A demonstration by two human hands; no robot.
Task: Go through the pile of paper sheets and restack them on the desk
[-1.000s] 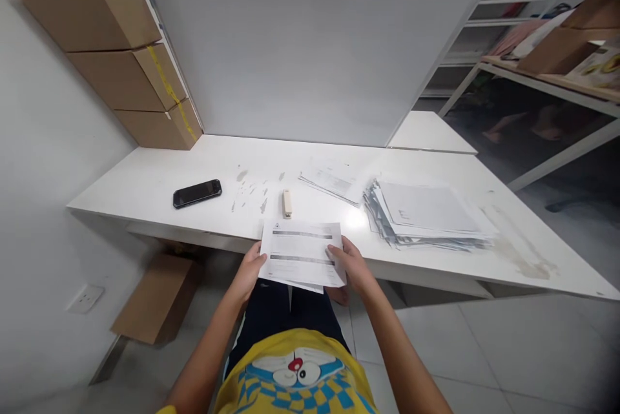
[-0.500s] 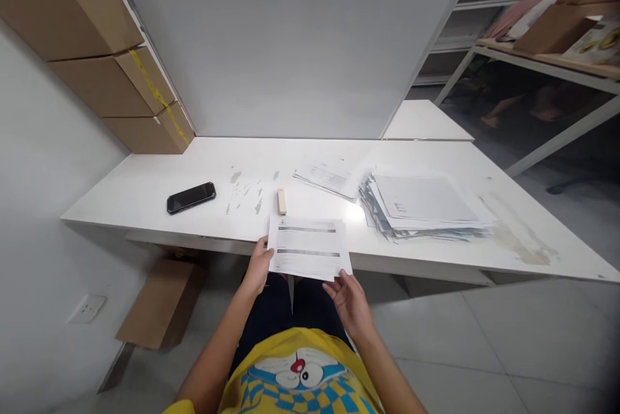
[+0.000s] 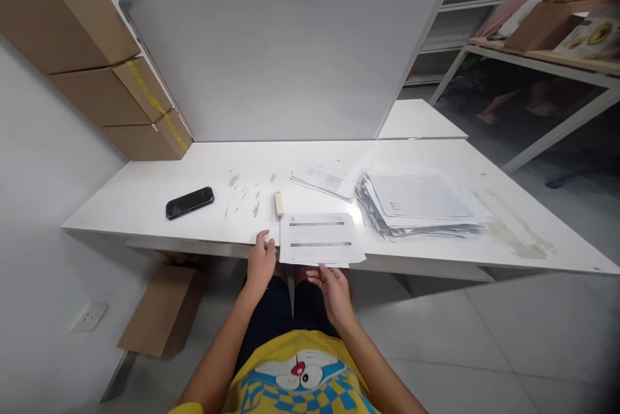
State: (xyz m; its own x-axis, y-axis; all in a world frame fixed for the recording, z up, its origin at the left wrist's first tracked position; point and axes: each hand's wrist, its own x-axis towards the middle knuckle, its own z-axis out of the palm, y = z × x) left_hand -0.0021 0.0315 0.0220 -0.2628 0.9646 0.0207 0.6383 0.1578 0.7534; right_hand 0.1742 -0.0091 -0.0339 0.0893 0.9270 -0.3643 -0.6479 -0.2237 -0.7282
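Note:
A small stack of printed white sheets [image 3: 317, 236] lies at the front edge of the desk, its lower part jutting over that edge. The sheets are slightly fanned at the right. Just off their left side is my left hand [image 3: 261, 262], open, with the fingers apart and nothing in it. My right hand [image 3: 335, 294] is below the stack, its fingers loosely bent and apart, with the fingertips at the lower edge of the sheets. Whether any fingertip reaches under the paper is hard to see. A cream-coloured small block [image 3: 279, 204] stands by the stack's upper left corner.
On the white desk [image 3: 145, 207] are a black phone [image 3: 190, 202], some loose papers [image 3: 322, 181] and a thick paper pile [image 3: 421, 204]. A whiteboard [image 3: 290, 59] rises behind. Cardboard boxes [image 3: 121, 91] are stacked at left; another box [image 3: 162, 310] sits below the desk.
The printed sheets have moved a little right and forward onto the desk. My left hand has let go of their left edge. My right hand has shifted left along the lower edge.

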